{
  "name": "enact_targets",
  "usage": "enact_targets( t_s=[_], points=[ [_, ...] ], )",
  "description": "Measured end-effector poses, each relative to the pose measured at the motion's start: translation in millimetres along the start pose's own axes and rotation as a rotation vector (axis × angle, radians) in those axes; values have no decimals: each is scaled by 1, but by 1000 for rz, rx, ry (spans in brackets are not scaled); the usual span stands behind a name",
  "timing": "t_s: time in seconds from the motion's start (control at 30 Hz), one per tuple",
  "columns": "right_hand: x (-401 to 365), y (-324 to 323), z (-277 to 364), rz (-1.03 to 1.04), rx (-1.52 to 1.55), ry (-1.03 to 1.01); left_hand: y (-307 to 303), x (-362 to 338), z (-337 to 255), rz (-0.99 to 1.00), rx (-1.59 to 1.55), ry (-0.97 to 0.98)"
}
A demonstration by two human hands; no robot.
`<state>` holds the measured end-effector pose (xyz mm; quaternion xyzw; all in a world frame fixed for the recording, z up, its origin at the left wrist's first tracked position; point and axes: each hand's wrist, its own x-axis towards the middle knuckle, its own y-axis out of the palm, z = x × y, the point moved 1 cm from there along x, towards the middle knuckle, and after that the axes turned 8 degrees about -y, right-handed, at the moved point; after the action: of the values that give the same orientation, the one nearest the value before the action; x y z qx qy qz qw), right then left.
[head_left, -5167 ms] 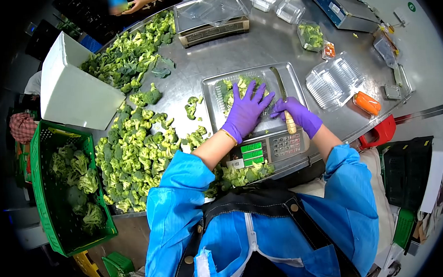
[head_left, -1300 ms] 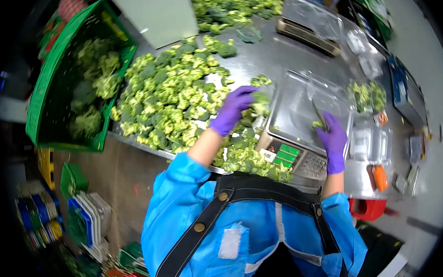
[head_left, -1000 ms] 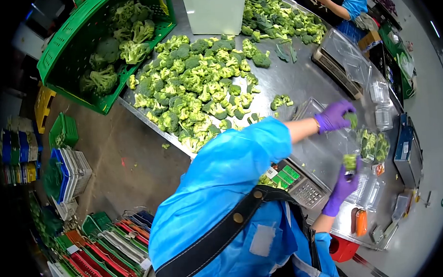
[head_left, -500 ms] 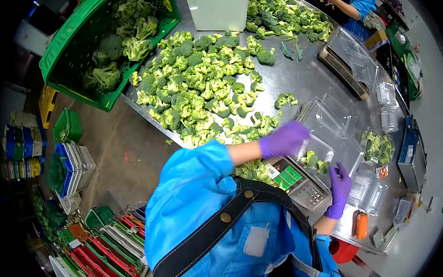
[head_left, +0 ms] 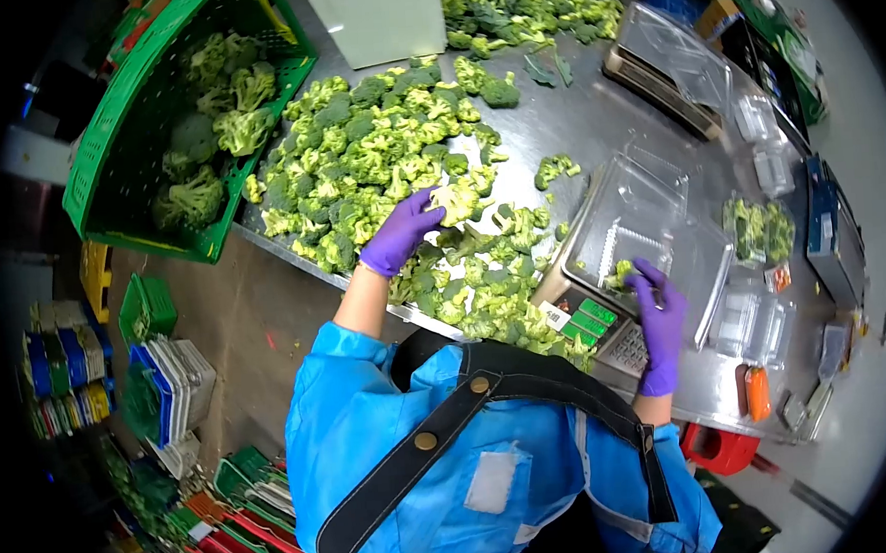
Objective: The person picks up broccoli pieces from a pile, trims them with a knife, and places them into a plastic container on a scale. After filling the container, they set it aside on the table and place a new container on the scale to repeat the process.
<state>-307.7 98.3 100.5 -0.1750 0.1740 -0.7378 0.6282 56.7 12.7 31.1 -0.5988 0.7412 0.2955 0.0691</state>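
In the head view my left hand [head_left: 401, 234], in a purple glove, reaches over the broccoli pile [head_left: 357, 161]. Its fingers are closed around a pale green broccoli floret [head_left: 454, 204]. My right hand [head_left: 662, 320], gloved the same, is beside a clear plastic container [head_left: 647, 251] on a scale [head_left: 576, 300] with green digits. The fingers of that hand are curved and apart, close to a floret [head_left: 618, 275] in the container. Whether they touch it is hard to see, and the hand hides part of the container.
A green crate [head_left: 106, 164] of broccoli heads tilts at the left table edge. A pale bin [head_left: 379, 19] stands at the back. Another scale [head_left: 664, 90] holds clear containers. A filled pack [head_left: 759, 228] and an orange roll [head_left: 758, 392] lie to the right.
My left hand has moved from the container leftward to the pile and closed on a floret. My right hand stays by the container, its fingers more curled. The view has shifted.
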Motion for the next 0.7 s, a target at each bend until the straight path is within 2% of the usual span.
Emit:
enact_targets(
  t_s=[0.07, 0.13, 0.2, 0.23, 0.27, 0.33, 0.37, 0.4, 0.43, 0.47, 0.5, 0.53, 0.6, 0.63, 0.7],
  points=[
    [0, 24, 23, 150, 121, -45, 32, -11, 2, 205, -227, -109],
    [-2, 48, 53, 204, 179, -96, 64, -14, 15, 334, -214, -169],
    [-1, 68, 50, 218, 96, -296, 102, -23, 19, 432, -153, -262],
    [0, 71, 38, 265, 66, -253, 118, -30, 18, 405, -102, -331],
    [-1, 66, 34, 272, 70, -253, 124, -31, 20, 450, -197, -335],
    [-1, 48, 25, 160, 15, -202, 104, -10, 31, 391, -107, -183],
    [1, 38, 17, -28, 1, -164, 91, -4, 29, 41, 333, 13],
    [2, 25, 9, -216, -15, -125, 60, 13, 46, -219, 615, 115],
    [5, 10, 7, -244, -161, -80, 28, 28, 63, -478, 972, 469],
    [8, -4, 6, -273, -306, -33, 14, 28, 59, -670, 1304, 521],
    [8, -11, -6, -275, -306, -32, -4, 35, 68, -705, 1366, 383],
    [9, -14, -19, -249, -339, -87, -11, 38, 69, -637, 1316, 266],
    [7, -14, -25, -223, -373, -143, -28, 46, 73, -597, 1231, 411],
    [6, -12, -21, -220, -278, -132, -30, 47, 71, -596, 1231, 412],
    [4, -4, -3, -219, -181, -117, -32, 46, 63, -463, 541, 148]
  ],
)
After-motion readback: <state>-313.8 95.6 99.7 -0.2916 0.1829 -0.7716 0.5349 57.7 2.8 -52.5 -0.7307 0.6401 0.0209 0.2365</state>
